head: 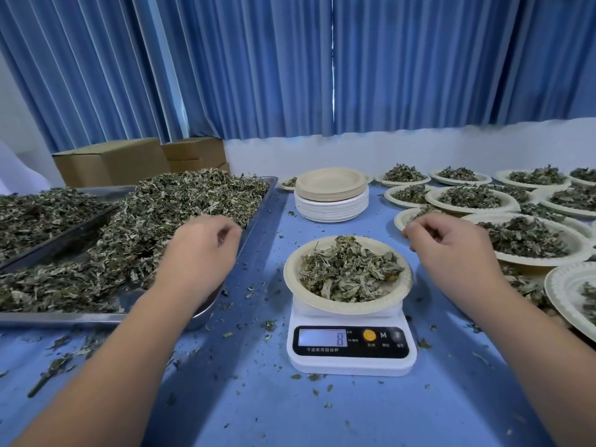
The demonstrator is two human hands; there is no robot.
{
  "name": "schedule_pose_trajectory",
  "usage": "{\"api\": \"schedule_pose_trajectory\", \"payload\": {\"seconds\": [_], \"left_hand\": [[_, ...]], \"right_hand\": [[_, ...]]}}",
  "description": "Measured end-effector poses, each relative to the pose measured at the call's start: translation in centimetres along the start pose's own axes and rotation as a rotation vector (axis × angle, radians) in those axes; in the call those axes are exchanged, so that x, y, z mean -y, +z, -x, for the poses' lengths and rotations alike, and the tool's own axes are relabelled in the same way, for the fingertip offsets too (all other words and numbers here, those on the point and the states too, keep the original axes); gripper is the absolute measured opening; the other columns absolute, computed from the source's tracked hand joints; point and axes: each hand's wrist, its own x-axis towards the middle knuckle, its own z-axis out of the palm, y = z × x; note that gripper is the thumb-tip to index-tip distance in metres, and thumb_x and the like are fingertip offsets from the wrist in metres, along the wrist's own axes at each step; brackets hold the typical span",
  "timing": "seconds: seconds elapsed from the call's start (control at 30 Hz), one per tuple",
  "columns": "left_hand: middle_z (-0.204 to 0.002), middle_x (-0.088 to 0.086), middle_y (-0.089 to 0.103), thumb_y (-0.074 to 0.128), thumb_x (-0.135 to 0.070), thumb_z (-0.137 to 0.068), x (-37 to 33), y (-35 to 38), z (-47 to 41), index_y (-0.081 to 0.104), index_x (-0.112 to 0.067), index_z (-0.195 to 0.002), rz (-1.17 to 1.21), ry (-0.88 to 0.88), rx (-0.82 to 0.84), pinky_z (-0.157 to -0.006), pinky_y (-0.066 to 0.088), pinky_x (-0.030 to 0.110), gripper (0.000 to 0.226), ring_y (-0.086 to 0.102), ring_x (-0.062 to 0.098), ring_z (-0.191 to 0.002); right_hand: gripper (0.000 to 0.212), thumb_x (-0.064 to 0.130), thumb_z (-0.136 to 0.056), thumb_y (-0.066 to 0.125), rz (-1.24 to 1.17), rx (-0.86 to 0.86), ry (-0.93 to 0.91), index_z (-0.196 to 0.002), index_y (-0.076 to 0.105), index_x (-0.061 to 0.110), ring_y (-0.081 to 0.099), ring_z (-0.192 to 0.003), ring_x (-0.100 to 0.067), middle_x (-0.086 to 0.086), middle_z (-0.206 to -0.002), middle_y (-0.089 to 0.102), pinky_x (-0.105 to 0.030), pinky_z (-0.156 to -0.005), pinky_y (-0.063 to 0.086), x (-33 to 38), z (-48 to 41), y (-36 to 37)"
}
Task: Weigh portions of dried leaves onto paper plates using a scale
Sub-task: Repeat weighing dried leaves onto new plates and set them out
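Observation:
A white digital scale (351, 356) stands on the blue table, its display reading 8. On it sits a paper plate (292, 279) heaped with dried leaves (348, 272). My left hand (196, 253) hovers over the right edge of a metal tray (254, 217) piled with loose dried leaves (161, 214), its fingers loosely curled and holding nothing that I can see. My right hand (451, 243) hangs to the right of the plate on the scale, fingers loosely curled, apart from the plate.
A stack of unused paper plates (331, 195) stands behind the scale. Several filled plates (471, 196) cover the table's right side. A second tray of leaves (38, 214) lies at far left. Cardboard boxes (113, 162) and blue curtains are behind. Leaf crumbs litter the table.

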Motion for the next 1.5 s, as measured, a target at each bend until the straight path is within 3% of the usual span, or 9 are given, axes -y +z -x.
{"api": "schedule_pose_trajectory", "payload": {"seconds": [0.13,0.23,0.37,0.5,0.6,0.97,1.07,1.23,1.5], "left_hand": [[-0.075,-0.009,0.063,0.057,-0.02,-0.094,-4.6,0.1,-0.5,0.071,-0.016,-0.086,0.237,0.101,-0.075,-0.06,0.037,0.018,0.016,0.052,0.005,-0.065],[-0.098,-0.016,0.058,0.06,-0.022,-0.093,-7.6,0.6,-1.2,0.067,-0.028,-0.108,0.28,0.327,0.241,-0.073,0.035,0.005,0.018,0.053,-0.007,-0.085],[-0.125,-0.014,0.046,0.058,-0.031,-0.095,-10.3,1.3,-3.0,0.054,-0.038,-0.13,0.072,0.5,0.686,-0.091,0.034,0.02,0.035,0.05,0.004,-0.11],[-0.123,-0.014,0.048,0.061,-0.03,-0.094,-11.6,1.7,-4.5,0.055,-0.043,-0.129,-0.124,0.545,0.88,-0.087,0.035,0.02,0.038,0.049,0.005,-0.105],[-0.109,-0.017,0.052,0.065,-0.03,-0.091,-12.2,2.1,-4.8,0.061,-0.044,-0.121,-0.179,0.575,0.874,-0.069,0.031,0.008,0.034,0.049,0.003,-0.094],[-0.062,-0.031,0.057,0.066,-0.015,-0.087,-12.1,1.6,-4.1,0.07,-0.035,-0.089,0.061,0.48,0.706,-0.057,0.035,0.001,0.02,0.049,-0.02,-0.065],[-0.064,-0.039,0.056,0.065,-0.013,-0.087,-11.6,0.4,-4.1,0.069,-0.034,-0.088,0.13,0.446,0.649,-0.057,0.037,0.002,0.021,0.053,-0.014,-0.064],[-0.083,-0.007,0.071,0.067,-0.006,-0.087,-9.2,-1.5,-3.7,0.073,-0.022,-0.092,0.44,0.251,0.47,-0.069,0.052,0.02,0.018,0.062,0.005,-0.068],[-0.084,-0.013,0.073,0.068,-0.012,-0.087,-2.7,-2.4,-2.7,0.073,-0.033,-0.09,0.652,0.007,0.241,-0.064,0.048,0.012,0.022,0.065,-0.004,-0.069]], "right_hand": [[0.026,0.022,-0.091,0.056,0.001,0.009,-0.006,-0.069,0.066,0.014,0.047,-0.049,-0.004,-0.005,-0.062,0.062,-0.026,-0.049,0.032,0.1,0.0,0.0],[0.027,0.022,-0.091,0.056,-0.016,0.005,0.0,-0.067,0.065,0.014,0.046,-0.048,-0.005,-0.003,-0.06,0.061,-0.027,-0.049,0.033,0.0,-0.1,0.1],[0.028,0.023,-0.091,0.055,-0.023,0.014,0.003,-0.064,0.063,0.017,0.046,-0.048,-0.005,0.009,-0.057,0.058,-0.028,-0.049,0.034,0.0,-0.1,0.1],[0.027,0.024,-0.09,0.054,-0.004,0.021,-0.012,-0.067,0.065,0.018,0.047,-0.052,-0.008,0.006,-0.054,0.056,-0.03,-0.055,0.041,0.2,-0.1,0.2],[0.025,0.025,-0.091,0.053,0.007,0.022,-0.027,-0.073,0.069,0.015,0.047,-0.051,-0.007,0.005,-0.058,0.059,-0.029,-0.055,0.04,0.3,-0.1,0.3],[0.026,0.024,-0.091,0.054,-0.028,0.029,-0.021,-0.071,0.068,0.015,0.047,-0.052,-0.009,0.007,-0.056,0.057,-0.031,-0.057,0.042,0.1,-0.2,0.5],[0.026,0.024,-0.091,0.054,-0.027,0.026,-0.032,-0.071,0.067,0.014,0.049,-0.056,-0.014,0.003,-0.06,0.059,-0.031,-0.056,0.043,0.0,-0.1,0.4],[0.028,0.024,-0.093,0.054,-0.025,0.035,-0.032,-0.069,0.066,0.014,0.048,-0.052,-0.009,0.003,-0.061,0.059,-0.03,-0.053,0.039,0.0,-0.1,0.3],[0.027,0.024,-0.092,0.054,-0.024,0.051,0.004,-0.07,0.065,0.015,0.044,-0.046,-0.005,0.012,-0.053,0.056,-0.027,-0.051,0.033,0.0,0.0,0.3]]}}
